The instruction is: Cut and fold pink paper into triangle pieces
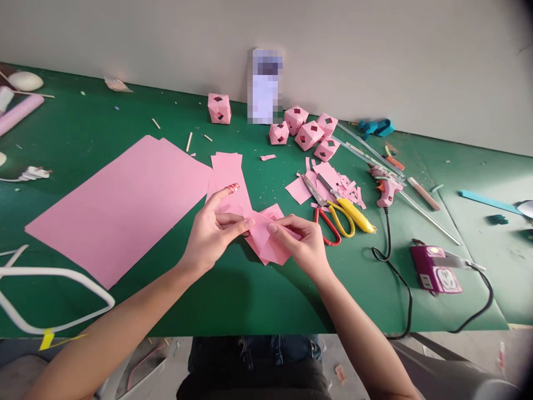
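Observation:
Between both hands is a small folded piece of pink paper (261,229), held just above the table near its front edge. My left hand (214,228) pinches its left corner between thumb and fingers, with the index finger raised and a bandage-like wrap or decoration at its tip. On the other side, my right hand (306,239) grips the paper with thumb on top and fingers behind. Beneath and behind it lie more pink paper pieces (275,211), partly hidden. Pink paper strips (227,162) lie just beyond my left hand.
Large pink sheets (120,205) cover the left. Several folded pink paper balls (308,135) stand at the back near a blurred phone-like object (264,86). Right are scissors (331,225), a yellow utility knife (356,214), a glue gun (387,189) and a purple power socket (435,269) with cords.

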Demonstrator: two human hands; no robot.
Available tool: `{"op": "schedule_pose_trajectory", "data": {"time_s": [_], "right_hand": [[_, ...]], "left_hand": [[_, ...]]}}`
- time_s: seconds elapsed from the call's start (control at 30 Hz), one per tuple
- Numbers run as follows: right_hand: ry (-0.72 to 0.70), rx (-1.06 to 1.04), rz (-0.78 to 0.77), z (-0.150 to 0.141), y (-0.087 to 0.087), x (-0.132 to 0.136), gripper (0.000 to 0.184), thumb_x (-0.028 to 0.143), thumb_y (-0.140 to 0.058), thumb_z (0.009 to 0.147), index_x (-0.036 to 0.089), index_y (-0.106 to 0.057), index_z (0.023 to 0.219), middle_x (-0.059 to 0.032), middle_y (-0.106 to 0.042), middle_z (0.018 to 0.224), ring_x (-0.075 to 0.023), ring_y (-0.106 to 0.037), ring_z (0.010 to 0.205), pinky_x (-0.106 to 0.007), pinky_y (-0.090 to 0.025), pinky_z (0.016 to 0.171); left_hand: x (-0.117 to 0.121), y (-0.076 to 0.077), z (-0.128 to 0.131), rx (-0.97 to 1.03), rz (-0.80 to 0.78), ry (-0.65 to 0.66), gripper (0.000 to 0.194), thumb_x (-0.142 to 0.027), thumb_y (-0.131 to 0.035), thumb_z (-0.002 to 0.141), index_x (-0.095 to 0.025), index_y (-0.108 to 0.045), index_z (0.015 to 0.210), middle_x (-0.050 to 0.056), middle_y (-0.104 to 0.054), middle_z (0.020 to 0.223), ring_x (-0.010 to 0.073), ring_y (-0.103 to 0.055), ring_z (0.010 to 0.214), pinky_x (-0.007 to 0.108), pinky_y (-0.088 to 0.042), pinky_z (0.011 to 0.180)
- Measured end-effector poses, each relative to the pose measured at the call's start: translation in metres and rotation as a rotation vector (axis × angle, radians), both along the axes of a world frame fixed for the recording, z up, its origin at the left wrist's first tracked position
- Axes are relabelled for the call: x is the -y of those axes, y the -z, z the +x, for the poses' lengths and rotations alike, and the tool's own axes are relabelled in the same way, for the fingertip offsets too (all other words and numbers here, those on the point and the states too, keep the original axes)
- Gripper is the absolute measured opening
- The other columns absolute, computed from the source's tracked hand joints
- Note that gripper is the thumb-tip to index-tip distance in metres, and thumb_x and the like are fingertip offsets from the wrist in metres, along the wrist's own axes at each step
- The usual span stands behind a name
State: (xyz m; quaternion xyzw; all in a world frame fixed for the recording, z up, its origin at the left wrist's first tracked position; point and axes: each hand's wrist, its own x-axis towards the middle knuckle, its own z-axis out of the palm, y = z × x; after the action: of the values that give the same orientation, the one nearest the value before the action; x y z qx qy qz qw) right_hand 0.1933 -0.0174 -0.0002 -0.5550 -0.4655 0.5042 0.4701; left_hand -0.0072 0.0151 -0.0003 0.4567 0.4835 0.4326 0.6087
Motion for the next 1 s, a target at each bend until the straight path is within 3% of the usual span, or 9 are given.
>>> {"op": "schedule_pose_trajectory", "data": {"time_s": [0.3, 0.53, 0.8, 1.0], "right_hand": [[0.033, 0.051, 0.074, 0.001, -0.001, 0.000, 0.016, 0.039, -0.083, 0.081, 0.023, -0.084, 0.079, -0.0031, -0.075, 0.078, -0.0156, -0.058, 0.070, -0.032, -0.044, 0.066], [0.012, -0.082, -0.014, 0.000, -0.003, 0.000, 0.020, 0.042, -0.086, 0.077, 0.023, -0.081, 0.073, -0.0024, -0.072, 0.077, -0.0151, -0.056, 0.067, -0.030, -0.042, 0.061], [0.079, -0.242, -0.084, 0.003, -0.002, -0.002, 0.019, 0.039, -0.091, 0.071, 0.024, -0.080, 0.070, 0.0007, -0.071, 0.070, -0.0135, -0.056, 0.063, -0.027, -0.042, 0.059], [0.105, -0.321, -0.118, 0.001, 0.001, -0.003, 0.021, 0.042, -0.093, 0.070, 0.024, -0.081, 0.071, 0.0003, -0.072, 0.071, -0.0133, -0.057, 0.065, -0.027, -0.044, 0.061]], "left_hand": [[0.002, 0.006, 0.001, -0.023, -0.022, 0.143, 0.097, -0.036, -0.089, 0.080, -0.024, -0.037, 0.160, -0.001, -0.078, 0.079, 0.0239, -0.080, 0.088, 0.036, -0.066, 0.085], [0.003, -0.001, 0.001, -0.066, 0.049, 0.153, 0.095, -0.038, -0.088, 0.081, -0.022, -0.038, 0.160, -0.001, -0.076, 0.074, 0.0250, -0.079, 0.085, 0.037, -0.065, 0.083], [0.004, -0.002, 0.006, -0.004, -0.036, 0.243, 0.096, -0.039, -0.088, 0.082, -0.022, -0.033, 0.159, 0.004, -0.081, 0.096, 0.0228, -0.078, 0.097, 0.037, -0.062, 0.092], [0.004, -0.001, 0.006, -0.049, -0.022, 0.214, 0.088, -0.036, -0.088, 0.081, -0.022, -0.040, 0.153, -0.002, -0.077, 0.080, 0.0193, -0.076, 0.081, 0.033, -0.061, 0.084]]}}
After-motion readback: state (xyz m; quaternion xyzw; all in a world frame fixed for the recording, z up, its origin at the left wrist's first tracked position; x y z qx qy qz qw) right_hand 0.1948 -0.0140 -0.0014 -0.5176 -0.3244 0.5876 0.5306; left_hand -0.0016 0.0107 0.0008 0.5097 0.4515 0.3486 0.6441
